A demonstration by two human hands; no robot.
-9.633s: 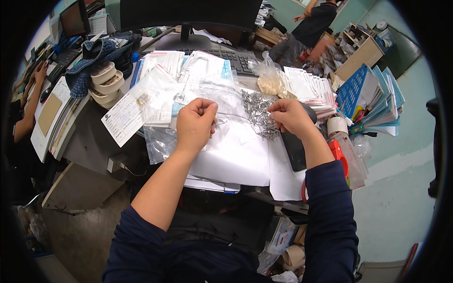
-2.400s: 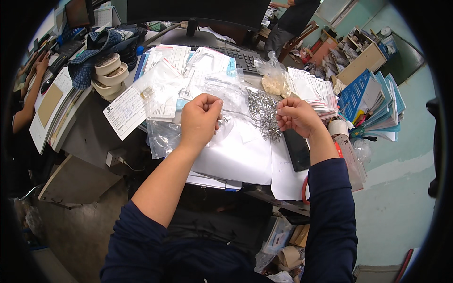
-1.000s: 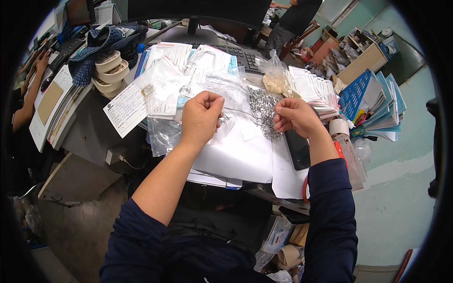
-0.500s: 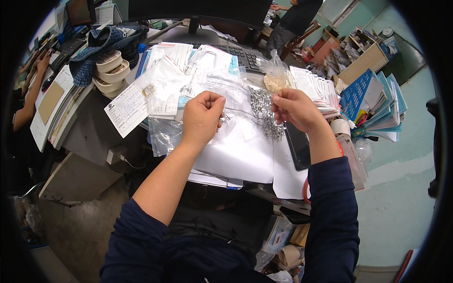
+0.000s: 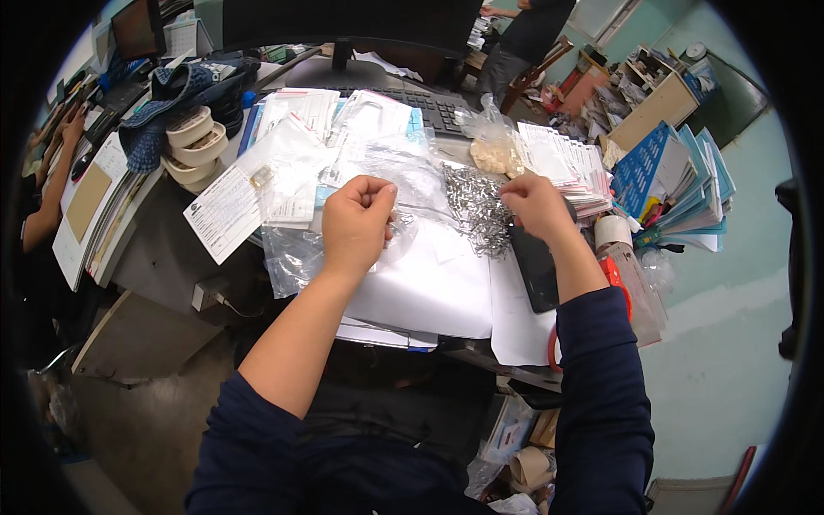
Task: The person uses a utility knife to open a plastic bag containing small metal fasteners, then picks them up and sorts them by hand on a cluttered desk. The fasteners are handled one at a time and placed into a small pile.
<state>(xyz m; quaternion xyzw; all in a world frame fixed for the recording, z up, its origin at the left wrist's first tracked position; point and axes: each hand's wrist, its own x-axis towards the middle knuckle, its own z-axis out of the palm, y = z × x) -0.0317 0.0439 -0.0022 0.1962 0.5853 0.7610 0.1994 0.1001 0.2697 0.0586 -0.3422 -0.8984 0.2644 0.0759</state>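
My left hand (image 5: 357,225) is closed, its thumb pressed against the curled index finger. Whatever it may hold is hidden; clear plastic shows just beside its fingers. Over the right edge of a heap of small silver metal pieces (image 5: 474,202), my right hand (image 5: 541,209) has its thumb and fingertips pinched together. Anything between those fingertips is too small to make out. The heap lies beside clear plastic bags (image 5: 399,163), partly on a white paper sheet (image 5: 421,296). A dark phone (image 5: 534,273) rests just below my right hand.
Behind the heap sits a clear bag of yellowish pieces (image 5: 493,156), beside a stack of paper slips (image 5: 566,167). Printed cards (image 5: 227,213) lie on the left. A keyboard (image 5: 438,112) and monitor (image 5: 352,21) stand at the back. Another person (image 5: 524,39) is beyond the desk.
My right hand has come down and in toward the metal heap, its fingers closing to a pinch. The left hand stays closed in nearly the same place. The view has shifted slightly.
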